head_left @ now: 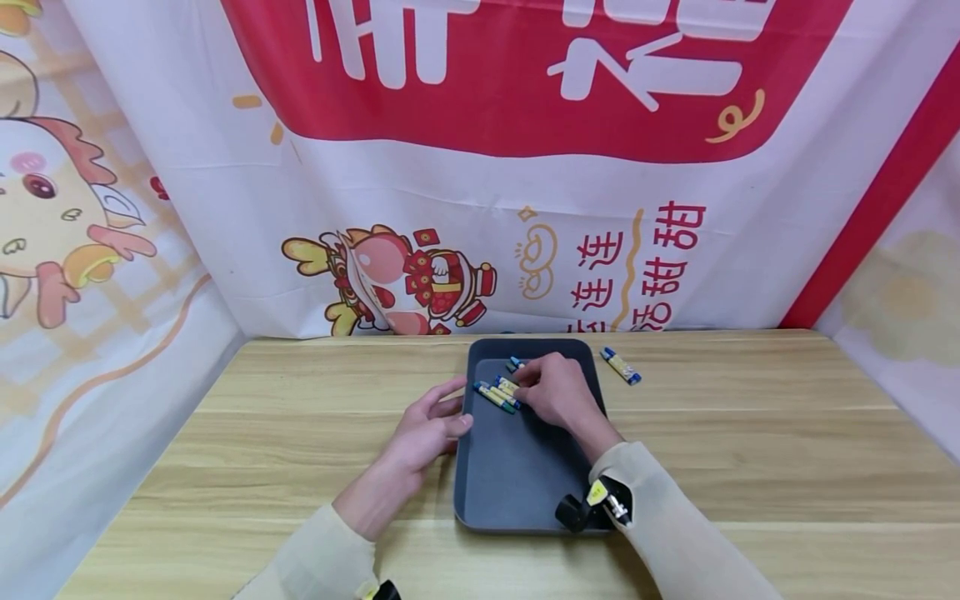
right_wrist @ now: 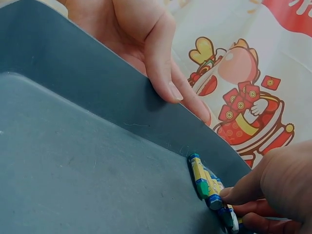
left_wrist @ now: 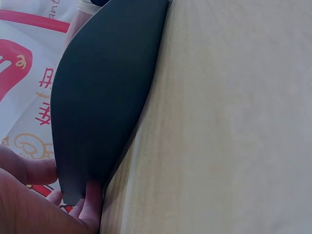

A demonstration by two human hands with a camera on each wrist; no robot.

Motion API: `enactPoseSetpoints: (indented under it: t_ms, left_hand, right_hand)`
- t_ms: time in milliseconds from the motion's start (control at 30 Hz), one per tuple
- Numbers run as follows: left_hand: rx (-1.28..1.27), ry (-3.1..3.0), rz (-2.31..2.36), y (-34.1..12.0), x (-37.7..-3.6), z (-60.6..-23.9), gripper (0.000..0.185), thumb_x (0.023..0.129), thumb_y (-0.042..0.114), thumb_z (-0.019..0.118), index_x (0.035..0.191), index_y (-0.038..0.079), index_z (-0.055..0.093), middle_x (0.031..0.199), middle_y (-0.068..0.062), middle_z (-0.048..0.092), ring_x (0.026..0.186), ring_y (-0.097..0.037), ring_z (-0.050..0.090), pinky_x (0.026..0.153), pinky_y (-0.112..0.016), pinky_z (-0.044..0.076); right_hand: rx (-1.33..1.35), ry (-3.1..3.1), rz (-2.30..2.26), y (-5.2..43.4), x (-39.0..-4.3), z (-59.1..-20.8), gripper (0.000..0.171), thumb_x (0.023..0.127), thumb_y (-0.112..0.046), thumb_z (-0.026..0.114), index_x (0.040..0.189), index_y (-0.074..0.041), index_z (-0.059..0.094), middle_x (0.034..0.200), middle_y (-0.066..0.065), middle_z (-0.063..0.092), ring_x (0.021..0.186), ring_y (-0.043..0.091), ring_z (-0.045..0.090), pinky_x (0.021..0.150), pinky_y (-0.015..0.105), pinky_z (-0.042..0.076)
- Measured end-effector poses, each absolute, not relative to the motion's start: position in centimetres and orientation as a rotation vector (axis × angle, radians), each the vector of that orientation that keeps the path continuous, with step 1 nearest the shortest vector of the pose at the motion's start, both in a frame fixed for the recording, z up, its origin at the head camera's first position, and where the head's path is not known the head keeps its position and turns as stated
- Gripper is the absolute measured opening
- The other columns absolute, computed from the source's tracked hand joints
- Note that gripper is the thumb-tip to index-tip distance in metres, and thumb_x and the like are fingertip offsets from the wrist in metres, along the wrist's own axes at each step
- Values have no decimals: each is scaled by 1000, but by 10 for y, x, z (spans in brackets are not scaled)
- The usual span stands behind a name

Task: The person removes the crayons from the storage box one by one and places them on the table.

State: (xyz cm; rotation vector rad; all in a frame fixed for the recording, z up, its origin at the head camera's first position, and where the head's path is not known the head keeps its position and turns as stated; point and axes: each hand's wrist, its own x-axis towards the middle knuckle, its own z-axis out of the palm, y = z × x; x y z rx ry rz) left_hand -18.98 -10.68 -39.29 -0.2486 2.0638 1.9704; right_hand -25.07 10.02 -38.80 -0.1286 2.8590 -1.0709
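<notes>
A dark grey tray lies lengthwise on the table, and my left hand grips its left wall. In the right wrist view, the left thumb hooks over the rim; the left wrist view has fingers against the outer wall. My right hand reaches into the far part of the tray. Its thumb and fingers pinch a yellow-wrapped crayon with blue ends. Beside that one lies a green-tipped crayon, along the left wall. Another crayon shows farther back, partly hidden by the right hand.
Two more crayons lie side by side on the wooden table, beyond the tray's right wall. A printed red and white cloth hangs behind the table's back edge. A wrist camera overhangs the tray's near right corner.
</notes>
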Motion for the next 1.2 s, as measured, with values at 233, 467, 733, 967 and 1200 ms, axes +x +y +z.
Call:
enactPoseSetpoints:
  t_ms: [233, 467, 733, 967, 1200]
  left_hand:
    - [-232, 2057, 1983, -107, -189, -391, 58, 103, 6, 64, 158, 23, 51, 160, -20, 53, 133, -33, 64, 103, -47, 55]
    - [-217, 2064, 1990, -107, -189, -392, 59, 103, 4, 64, 157, 21, 51, 159, -20, 54, 132, -33, 65, 101, -45, 56]
    - [-214, 2060, 1996, -107, -188, -392, 59, 102, 3, 64, 158, 21, 51, 159, -21, 53, 133, -33, 64, 102, -46, 56]
    - [-226, 2056, 1991, -107, -189, -393, 59, 103, 4, 64, 157, 23, 52, 160, -19, 53, 134, -33, 64, 103, -46, 55]
    - [-218, 2065, 2001, -106, -190, -394, 60, 102, 3, 63, 157, 21, 51, 159, -21, 54, 131, -33, 66, 99, -43, 57]
  right_hand:
    - [-160, 2915, -983, 99, -250, -387, 22, 95, -20, 80, 117, -16, 83, 103, 2, 79, 91, 18, 65, 87, 39, 57]
    - [-174, 2902, -1027, 99, -249, -387, 20, 94, -16, 81, 114, -14, 83, 98, 1, 77, 91, 18, 64, 88, 39, 55]
    - [-195, 2874, -1120, 100, -250, -389, 19, 91, -10, 83, 110, -14, 84, 94, 1, 75, 88, 18, 63, 84, 36, 53]
    - [-181, 2864, -1153, 100, -250, -388, 18, 92, -11, 82, 109, -15, 84, 95, 0, 76, 88, 18, 64, 82, 35, 55]
    - [-166, 2840, -1188, 102, -252, -387, 17, 97, -14, 77, 113, -14, 83, 102, 3, 78, 89, 17, 65, 83, 35, 56]
